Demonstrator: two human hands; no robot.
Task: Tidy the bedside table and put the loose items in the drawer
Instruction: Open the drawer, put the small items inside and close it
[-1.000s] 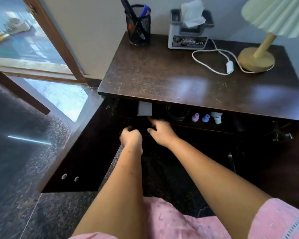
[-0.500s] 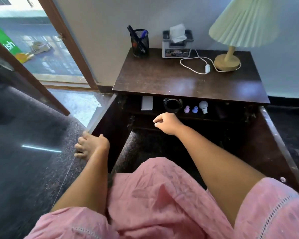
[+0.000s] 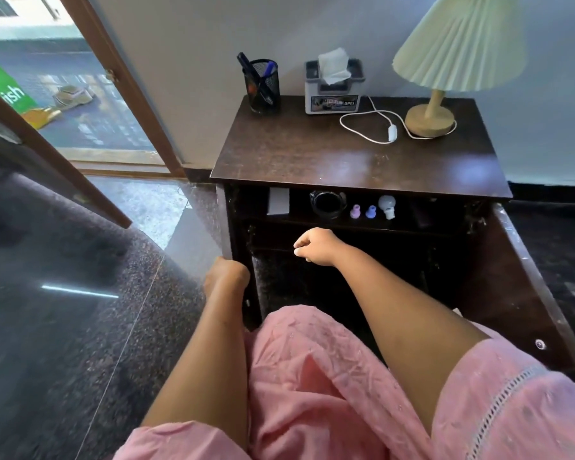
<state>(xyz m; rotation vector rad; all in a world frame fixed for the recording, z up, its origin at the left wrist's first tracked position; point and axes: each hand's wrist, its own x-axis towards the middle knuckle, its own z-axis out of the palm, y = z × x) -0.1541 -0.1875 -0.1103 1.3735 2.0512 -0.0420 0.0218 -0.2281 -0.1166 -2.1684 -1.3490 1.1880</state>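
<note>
Our left hand point(image 3: 226, 277) sits at the dark wooden left door point(image 3: 224, 224), fingers hidden, so we cannot tell its grip; our right hand point(image 3: 316, 245), curled on nothing, is nearer the small white card point(image 3: 278, 201) and white bulb point(image 3: 387, 206), which lie just beyond in the dark drawer point(image 3: 312, 223)

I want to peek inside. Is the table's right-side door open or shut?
Open. The door stands swung out toward the person, and the shelf behind it shows, with a white bulb on it.
</note>
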